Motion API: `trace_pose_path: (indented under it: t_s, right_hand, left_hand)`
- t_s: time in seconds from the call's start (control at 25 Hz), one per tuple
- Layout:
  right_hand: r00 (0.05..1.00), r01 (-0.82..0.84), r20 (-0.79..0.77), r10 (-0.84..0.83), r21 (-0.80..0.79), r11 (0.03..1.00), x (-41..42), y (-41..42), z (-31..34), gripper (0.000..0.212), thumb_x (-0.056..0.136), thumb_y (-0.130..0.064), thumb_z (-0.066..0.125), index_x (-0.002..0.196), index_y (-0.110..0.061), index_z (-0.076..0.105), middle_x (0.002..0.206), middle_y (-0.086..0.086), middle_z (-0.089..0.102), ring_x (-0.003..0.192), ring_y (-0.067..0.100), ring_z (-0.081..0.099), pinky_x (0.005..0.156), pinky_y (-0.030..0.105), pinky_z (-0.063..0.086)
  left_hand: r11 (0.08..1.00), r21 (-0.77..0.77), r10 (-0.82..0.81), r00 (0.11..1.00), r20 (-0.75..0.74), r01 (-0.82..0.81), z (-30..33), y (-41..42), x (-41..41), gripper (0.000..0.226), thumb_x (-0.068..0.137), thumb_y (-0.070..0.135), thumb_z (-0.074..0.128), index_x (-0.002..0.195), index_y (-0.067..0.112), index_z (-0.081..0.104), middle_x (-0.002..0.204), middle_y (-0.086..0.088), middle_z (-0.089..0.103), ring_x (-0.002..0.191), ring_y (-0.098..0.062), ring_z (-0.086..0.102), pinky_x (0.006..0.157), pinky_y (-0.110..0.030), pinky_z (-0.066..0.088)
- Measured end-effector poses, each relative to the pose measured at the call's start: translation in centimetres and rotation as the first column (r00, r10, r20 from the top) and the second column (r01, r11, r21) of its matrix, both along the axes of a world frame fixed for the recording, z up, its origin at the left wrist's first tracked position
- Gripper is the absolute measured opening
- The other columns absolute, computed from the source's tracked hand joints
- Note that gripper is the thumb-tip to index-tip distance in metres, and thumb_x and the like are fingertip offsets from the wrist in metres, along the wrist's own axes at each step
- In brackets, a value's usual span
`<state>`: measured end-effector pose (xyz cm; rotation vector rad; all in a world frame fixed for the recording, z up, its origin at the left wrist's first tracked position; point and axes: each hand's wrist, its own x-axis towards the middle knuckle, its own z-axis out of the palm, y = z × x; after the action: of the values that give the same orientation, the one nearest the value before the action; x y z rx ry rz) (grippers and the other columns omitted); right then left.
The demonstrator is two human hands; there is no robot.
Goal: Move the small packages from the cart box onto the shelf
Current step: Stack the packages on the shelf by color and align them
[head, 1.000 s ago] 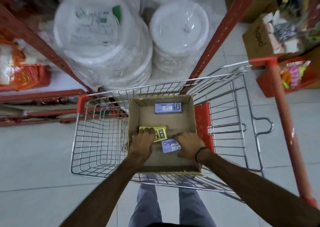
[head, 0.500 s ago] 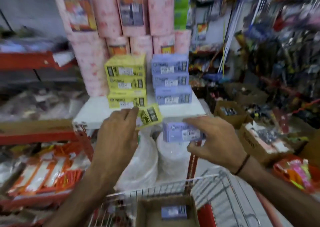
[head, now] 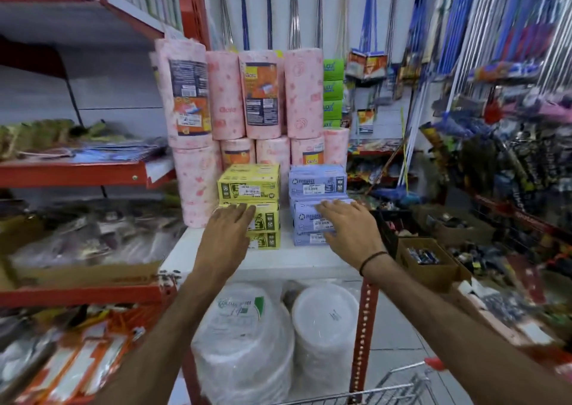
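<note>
Hands reach the shelf [head: 278, 259]: my left grip [head: 230, 234] lies flat on a yellow box [head: 266, 219], my right grip [head: 346, 228] flat on a purple box [head: 305, 219], fingers spread.

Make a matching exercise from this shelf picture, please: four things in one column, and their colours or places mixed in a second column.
Things:
1. stack under the left hand
2. stack under the right hand
3. tall rolls
4. plastic-wrapped plates

Descriptions:
A. pink, behind the packages
B. yellow packages
C. below the white shelf
D. lilac packages

Pairs: 1-B, 2-D, 3-A, 4-C
</note>
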<state>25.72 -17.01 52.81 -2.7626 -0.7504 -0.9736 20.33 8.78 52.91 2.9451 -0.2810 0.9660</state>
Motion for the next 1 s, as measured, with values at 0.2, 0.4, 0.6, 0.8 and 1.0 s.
trace_pose_path:
  t_s: [0.2,0.4,0.6,0.8,1.0]
  right_hand:
    - [1.0,0.03,0.005,-0.03,0.003,1.0,0.8,0.4,0.1,0.049,0.088,-0.028,0.077,0.134,-0.017,0.062,0.138,0.004,0.066,0.128,0.026,0.059,0.11,0.049,0.045]
    - [0.998,0.054,0.026,-0.054,0.011,0.998,1.3,0.9,0.1,0.047,0.082,-0.026,0.082,0.125,-0.017,0.068,0.125,0.004,0.073,0.116,0.027,0.067,0.1,0.048,0.053]
    - [0.997,0.066,0.043,-0.069,0.076,0.995,1.9,1.2,-0.3,0.047,0.076,-0.027,0.087,0.12,-0.02,0.072,0.12,0.001,0.076,0.11,0.026,0.071,0.091,0.044,0.059]
    - [0.997,0.06,0.038,-0.061,0.037,0.998,1.0,1.4,-0.5,0.052,0.087,-0.031,0.078,0.135,-0.019,0.061,0.139,0.006,0.065,0.131,0.031,0.057,0.117,0.053,0.038]
    - [0.956,-0.216,0.263,0.128,0.341,0.915,-4.3,0.3,-7.4,0.026,0.089,-0.024,0.075,0.114,-0.014,0.073,0.113,0.006,0.076,0.11,0.026,0.066,0.096,0.041,0.052]
  left_hand:
    - [1.0,-0.012,-0.011,1.0,0.004,0.011,0.5,0.6,0.8,0.057,0.085,-0.001,0.07,0.14,0.005,0.059,0.141,-0.018,0.064,0.125,-0.036,0.063,0.106,-0.05,0.049]
    - [0.998,-0.054,-0.019,1.0,0.012,0.02,0.3,0.7,1.2,0.054,0.091,0.003,0.068,0.143,0.009,0.056,0.147,-0.015,0.061,0.133,-0.032,0.057,0.112,-0.048,0.042]
    - [0.997,-0.073,-0.017,1.0,0.014,0.018,-0.4,0.9,1.7,0.053,0.088,0.001,0.074,0.139,0.006,0.06,0.141,-0.017,0.065,0.129,-0.036,0.06,0.109,-0.052,0.043]
    - [0.996,-0.087,0.012,1.0,0.021,-0.01,-1.3,0.1,1.4,0.063,0.095,0.005,0.065,0.153,0.01,0.041,0.161,-0.015,0.042,0.152,-0.034,0.034,0.124,-0.057,0.025]
    - [0.962,-0.242,-0.068,0.966,0.249,0.13,-10.1,-2.7,-3.0,0.051,0.095,0.009,0.061,0.144,0.005,0.05,0.157,-0.021,0.045,0.149,-0.039,0.035,0.124,-0.054,0.031]
